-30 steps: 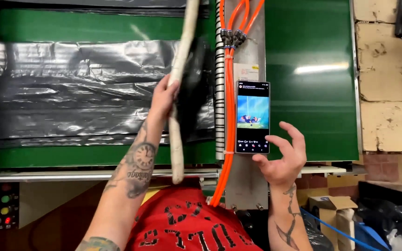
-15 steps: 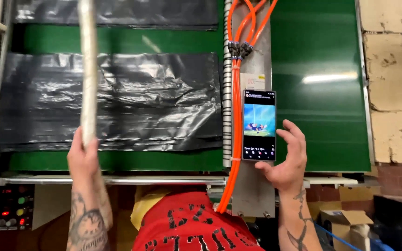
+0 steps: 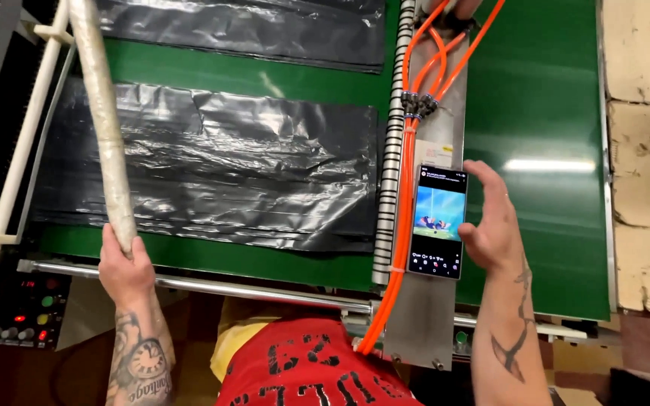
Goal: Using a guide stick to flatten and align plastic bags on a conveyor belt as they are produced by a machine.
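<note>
Nearest: red shirt (image 3: 317, 368) at bottom edge, both tattooed forearms rising from it.

Left hand (image 3: 124, 267) was closed around the lower end of the pale wrapped rod (image 3: 103, 120), fingers fully curled on it. Versus half a second back: same grip, but the rod leaned more, top tilted left toward the white frame bar (image 3: 16, 162), and the hand sat a bit further right of the control panel (image 3: 9, 308).

Right hand (image 3: 490, 222) held the phone (image 3: 438, 222) against the grey metal plate (image 3: 434, 301), palm on the phone's right edge, thumb low beside the screen, fingers curved over the top right corner. Loose half-open cupping, not a full clamp. Position barely changed from earlier; screen lit, showing a blue picture.

Rod: long, straight, off-white wrapping, slightly wrinkled, ran from the hand up out of view at top left, lying over the black plastic sheet (image 3: 220, 177).

Beyond: steel rail (image 3: 212, 286) along the near edge, green belt (image 3: 536, 113), orange cables (image 3: 408, 188) with a striped hose (image 3: 389, 173) beside them, second black sheet (image 3: 250, 30) farther up, pale brick wall (image 3: 645, 150) at right.
</note>
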